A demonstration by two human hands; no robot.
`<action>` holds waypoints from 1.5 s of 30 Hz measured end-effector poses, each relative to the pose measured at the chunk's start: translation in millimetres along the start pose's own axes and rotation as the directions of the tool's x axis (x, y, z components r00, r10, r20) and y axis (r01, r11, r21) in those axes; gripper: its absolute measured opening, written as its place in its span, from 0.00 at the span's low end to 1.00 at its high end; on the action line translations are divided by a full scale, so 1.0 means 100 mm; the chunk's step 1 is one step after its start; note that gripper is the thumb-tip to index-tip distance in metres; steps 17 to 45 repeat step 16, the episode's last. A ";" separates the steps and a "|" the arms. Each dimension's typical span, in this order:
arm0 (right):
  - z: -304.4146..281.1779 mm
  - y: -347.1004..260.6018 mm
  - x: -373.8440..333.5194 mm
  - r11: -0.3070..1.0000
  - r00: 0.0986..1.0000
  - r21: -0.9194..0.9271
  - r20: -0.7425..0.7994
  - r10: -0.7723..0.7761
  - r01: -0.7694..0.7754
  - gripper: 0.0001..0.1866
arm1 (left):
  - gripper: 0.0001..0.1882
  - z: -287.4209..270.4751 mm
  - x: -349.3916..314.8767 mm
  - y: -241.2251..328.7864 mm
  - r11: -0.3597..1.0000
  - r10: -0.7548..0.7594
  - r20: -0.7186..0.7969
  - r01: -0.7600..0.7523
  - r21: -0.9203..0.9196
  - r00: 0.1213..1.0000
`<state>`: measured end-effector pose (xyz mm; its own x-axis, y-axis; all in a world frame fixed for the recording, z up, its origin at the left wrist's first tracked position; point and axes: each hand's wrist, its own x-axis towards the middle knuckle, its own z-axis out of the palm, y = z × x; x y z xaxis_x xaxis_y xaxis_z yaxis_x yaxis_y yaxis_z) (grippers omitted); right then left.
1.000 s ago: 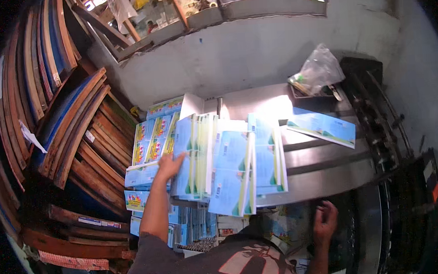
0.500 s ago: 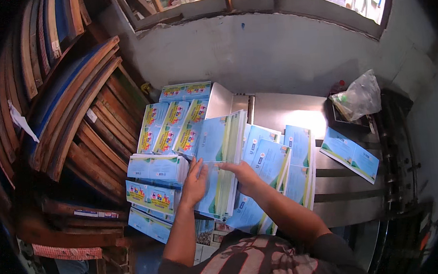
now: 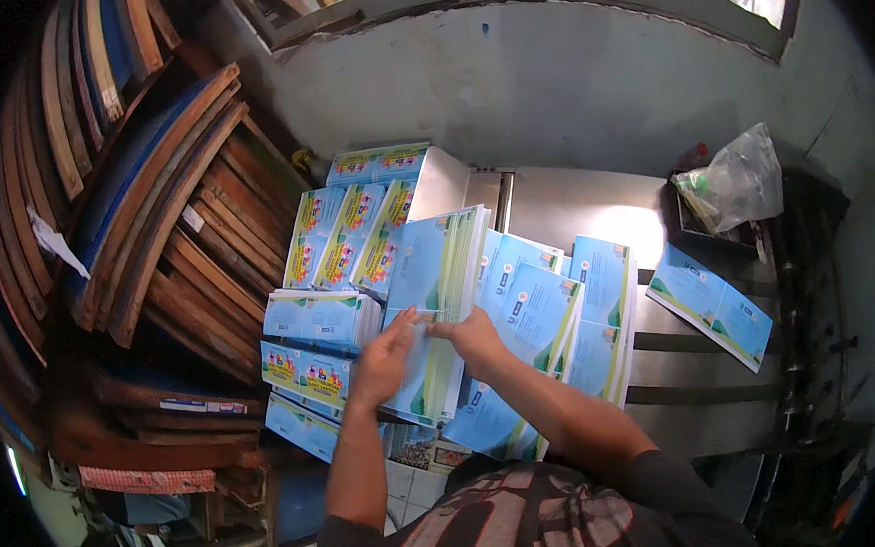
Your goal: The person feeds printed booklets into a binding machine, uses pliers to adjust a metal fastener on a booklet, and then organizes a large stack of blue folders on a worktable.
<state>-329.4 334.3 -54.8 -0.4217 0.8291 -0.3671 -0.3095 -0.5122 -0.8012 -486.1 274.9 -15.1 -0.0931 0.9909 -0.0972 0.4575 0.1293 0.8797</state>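
Observation:
A tall stack of blue-and-green printed sheets (image 3: 419, 260) leans in front of me, its layered edges fanned on the right. My left hand (image 3: 383, 362) lies against the stack's left side, fingers fairly straight and slightly blurred. Over the stack's right edge, my right hand (image 3: 474, 339) is closed on the sheets, with a digit reaching left across the top one almost to my left fingertips. Its remaining fingers are partly hidden. More blue printed sheets (image 3: 538, 312) lie overlapped just right of that hand.
Bundles of colourful printed covers (image 3: 355, 233) and several smaller piles (image 3: 322, 318) stand on the left. One loose blue sheet (image 3: 712, 307) lies on slats at right. Behind it, a clear plastic bag (image 3: 737, 180) rests on a dark box. Wooden frames (image 3: 168, 210) crowd the left side.
My right hand has shifted slightly left across the top sheet, closer to my left fingertips. The stack stays in place between my hands, while the whole view has tilted a little.

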 end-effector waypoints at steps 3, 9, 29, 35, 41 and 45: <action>-0.17 -0.03 -0.08 0.983 0.996 0.184 0.082 -0.044 0.028 0.21 | 0.27 -0.31 0.05 0.02 0.965 -0.060 -0.051 0.045 -0.257 0.997; -0.50 -0.33 -0.30 0.918 0.975 0.392 0.176 -0.139 0.060 0.25 | 0.44 -0.17 0.19 -0.06 0.643 -0.191 0.339 0.378 -0.666 0.921; -0.54 -0.89 -0.54 0.856 0.918 0.491 0.241 -0.315 0.165 0.31 | 0.44 0.09 0.23 -0.33 0.580 -0.263 0.271 0.376 -0.723 0.926; -0.54 -0.89 -0.54 0.856 0.918 0.491 0.241 -0.315 0.165 0.31 | 0.44 0.09 0.23 -0.33 0.580 -0.263 0.271 0.376 -0.723 0.926; -0.54 -0.89 -0.54 0.856 0.918 0.491 0.241 -0.315 0.165 0.31 | 0.44 0.09 0.23 -0.33 0.580 -0.263 0.271 0.376 -0.723 0.926; -0.54 -0.89 -0.54 0.856 0.918 0.491 0.241 -0.315 0.165 0.31 | 0.44 0.09 0.23 -0.33 0.580 -0.263 0.271 0.376 -0.723 0.926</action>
